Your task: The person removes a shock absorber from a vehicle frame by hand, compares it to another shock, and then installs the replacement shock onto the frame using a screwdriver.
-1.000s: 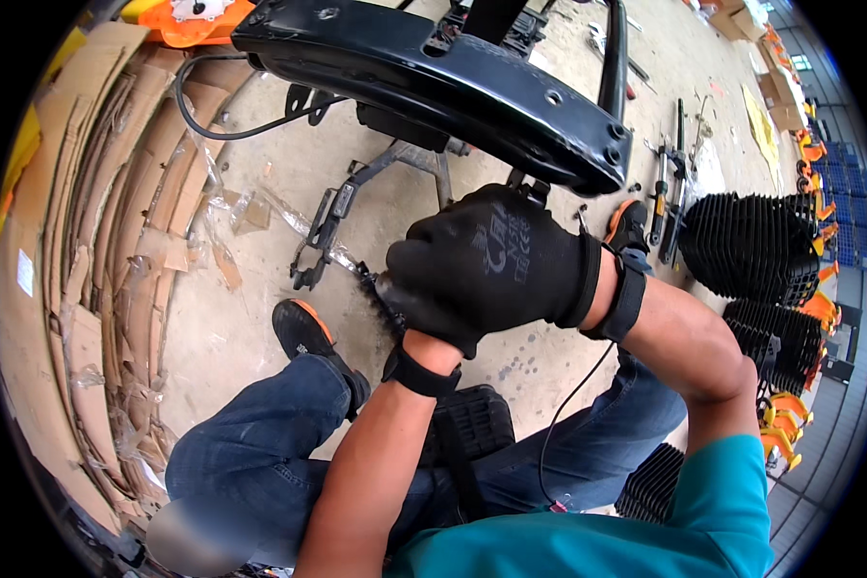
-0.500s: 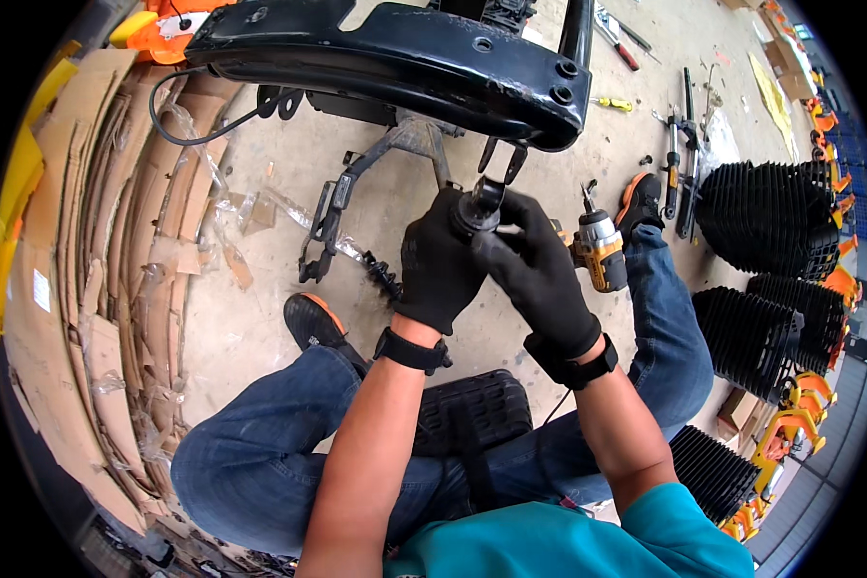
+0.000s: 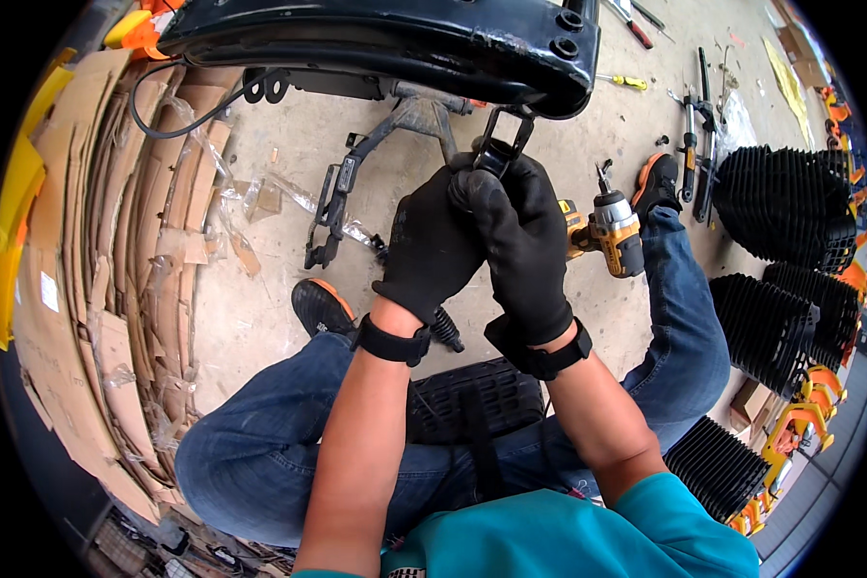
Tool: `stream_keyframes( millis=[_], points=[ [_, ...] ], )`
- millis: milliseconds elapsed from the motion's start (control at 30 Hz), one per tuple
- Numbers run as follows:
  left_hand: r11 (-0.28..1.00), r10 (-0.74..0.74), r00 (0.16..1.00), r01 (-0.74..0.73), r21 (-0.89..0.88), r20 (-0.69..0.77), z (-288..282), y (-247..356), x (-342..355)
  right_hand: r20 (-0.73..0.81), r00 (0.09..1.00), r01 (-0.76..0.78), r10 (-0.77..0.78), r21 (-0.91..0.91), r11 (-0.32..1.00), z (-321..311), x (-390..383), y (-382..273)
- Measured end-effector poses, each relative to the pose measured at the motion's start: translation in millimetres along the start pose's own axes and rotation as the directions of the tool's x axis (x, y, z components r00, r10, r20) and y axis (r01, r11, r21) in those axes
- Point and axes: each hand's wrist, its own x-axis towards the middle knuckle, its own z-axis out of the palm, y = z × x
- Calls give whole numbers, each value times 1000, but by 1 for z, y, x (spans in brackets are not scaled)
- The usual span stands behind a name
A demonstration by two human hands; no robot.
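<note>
Both my gloved hands meet under the right end of a black metal frame [image 3: 385, 48]. Between them is a small black round part with a curved, loop-like top [image 3: 494, 156], mostly covered by the gloves. My left hand [image 3: 432, 236] is closed around its left side. Pressed in from the right, my right hand [image 3: 523, 236] has its fingers and thumb closed on the same part. A black U-shaped bracket [image 3: 523, 133] hangs from the frame's underside, right at the part's top; whether the two touch I cannot tell.
A yellow-and-black cordless driver [image 3: 617, 234] stands by my right foot. Stacked flattened cardboard [image 3: 96, 279] lines the left side. Black ribbed baskets [image 3: 785, 207] are stacked at right. A dark metal arm [image 3: 342, 188], a shock absorber [image 3: 445, 329] and a yellow-handled screwdriver [image 3: 626, 82] lie beyond and around my hands.
My hands have raised the round part toward the hanging bracket, and its loop has turned. The right fingers have closed in tighter. The frame sits higher in view.
</note>
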Motion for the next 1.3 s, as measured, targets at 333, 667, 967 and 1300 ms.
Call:
stream_keyframes(
  millis=[333,667,967,1300],
  points=[
    [996,-79,997,78,34,14,1,8,-4,-45,997,53,-56,-61,997,1,1,1],
    [962,-272,961,270,-39,-56,10,20,-9,74,991,129,-114,-247,960,-18,8,-15],
    [978,-196,971,204,46,-137,11,23,-6,349,702,608,-621,-747,268,-54,79,-64],
    [945,-247,950,280,170,-191,7,32,-9,479,638,549,-603,-832,-81,-48,80,-34]
  ],
)
